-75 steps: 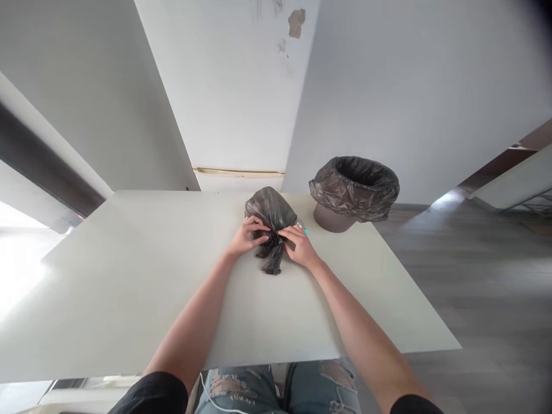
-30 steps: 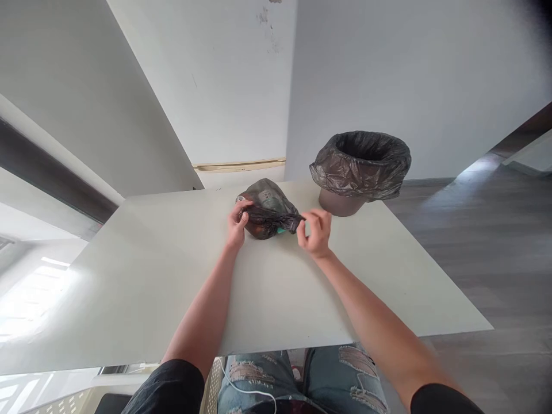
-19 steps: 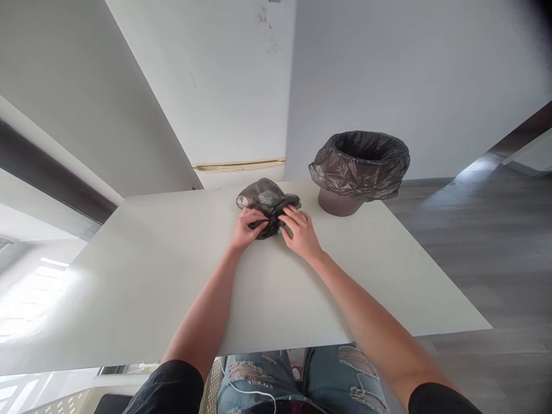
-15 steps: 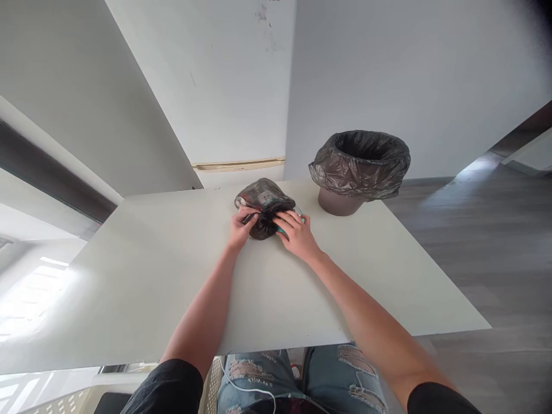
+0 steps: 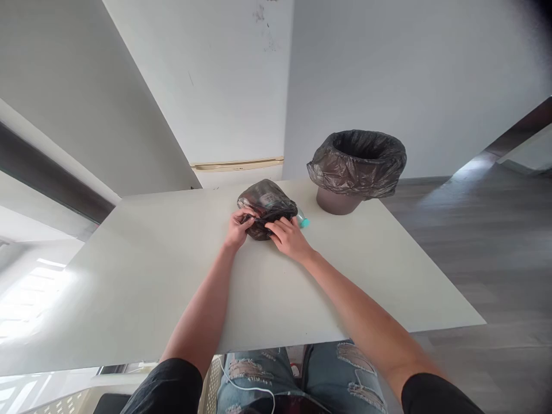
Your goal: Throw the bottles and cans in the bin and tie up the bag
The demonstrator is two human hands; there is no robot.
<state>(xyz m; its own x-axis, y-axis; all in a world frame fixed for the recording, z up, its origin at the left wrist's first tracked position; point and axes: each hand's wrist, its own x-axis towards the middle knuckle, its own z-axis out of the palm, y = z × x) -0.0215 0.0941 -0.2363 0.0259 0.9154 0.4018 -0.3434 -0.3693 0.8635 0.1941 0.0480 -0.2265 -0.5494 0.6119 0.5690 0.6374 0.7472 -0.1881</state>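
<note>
A black plastic bag (image 5: 269,195) sits on the white table (image 5: 172,264), its thin film showing blurred reddish and pale shapes inside. At its near left edge, my left hand (image 5: 238,228) pinches the gathered plastic. My right hand (image 5: 290,237) grips the bag's near right edge, fingers curled into the film. Between the two hands the bag's mouth looks partly parted. Just right of the bag pokes a clear bottle with a teal cap (image 5: 304,222); how much of it lies under or in the bag is hidden.
A brown trash bin (image 5: 338,202) with a black liner (image 5: 357,172) folded over its rim stands at the table's back right. Behind the table are a white refrigerator (image 5: 237,86) and a grey wall (image 5: 366,69). A perforated basket (image 5: 211,385) is below the front edge.
My right hand has shifted left and toward me, off the bottle's cap, which now shows fully. The bag's gathered mouth has been pulled wider between my hands.
</note>
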